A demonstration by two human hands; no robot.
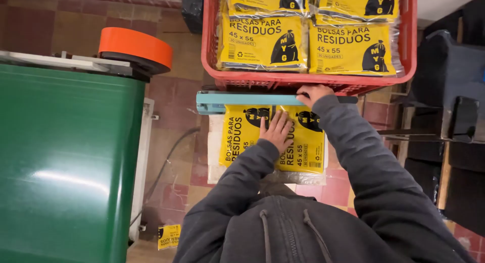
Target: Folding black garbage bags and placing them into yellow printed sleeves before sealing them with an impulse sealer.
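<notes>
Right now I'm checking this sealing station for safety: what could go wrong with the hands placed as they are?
The left hand lies flat on the yellow packet, close beneath the teal sealer bar that the right hand presses; its fingertips could get pinched or burned if they slide forward. The red crate of packets sits right behind the bar, so the right hand's knuckles may knock it. A loose packet on the floor might cause a slip.
</notes>
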